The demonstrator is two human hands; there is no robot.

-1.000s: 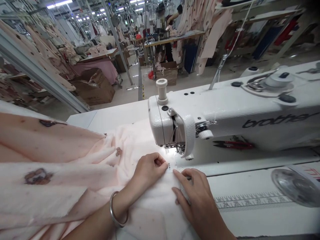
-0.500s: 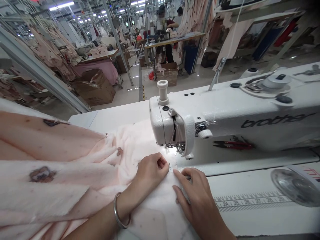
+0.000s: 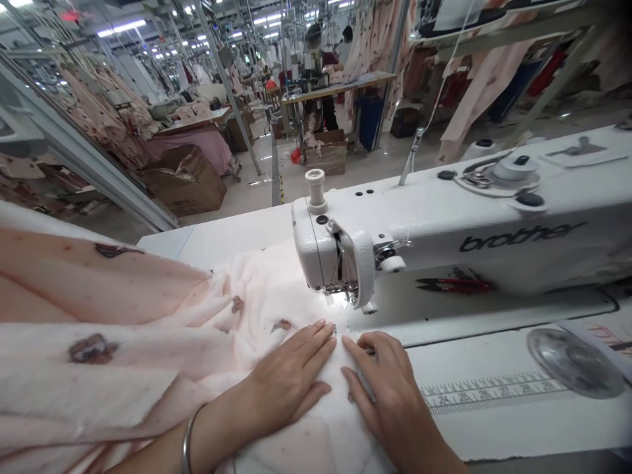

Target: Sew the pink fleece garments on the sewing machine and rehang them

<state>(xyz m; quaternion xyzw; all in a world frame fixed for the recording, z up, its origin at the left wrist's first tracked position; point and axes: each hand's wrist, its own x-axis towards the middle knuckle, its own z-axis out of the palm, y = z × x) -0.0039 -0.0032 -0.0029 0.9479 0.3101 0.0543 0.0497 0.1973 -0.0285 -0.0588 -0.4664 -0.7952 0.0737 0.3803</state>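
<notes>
Pale pink plush fabric [image 3: 257,283] with brown bear prints lies in folds over the left of the table and runs under the head of a white sewing machine [image 3: 320,250]. My left hand [image 3: 291,375] rests flat on it, fingers stretched out toward the needle area and holding nothing. Beside it, my right hand [image 3: 385,382] touches the fabric with index fingertip and thumb, the other fingers curled. A greyish, metal-looking thing [image 3: 366,385] shows partly between thumb and palm; its kind is hidden.
Red-handled thread snips [image 3: 451,285] lie under the machine arm. A printed ruler strip [image 3: 494,392] and a clear round dish [image 3: 575,362] are at the right. Beyond the table stand a metal post [image 3: 232,92], a cardboard box [image 3: 185,181] and people at other machines.
My left hand has gone from a pinch near the needle to lying flat on the fabric, uncovering a bear print. My right hand stays in much the same place. The camera view has shifted slightly.
</notes>
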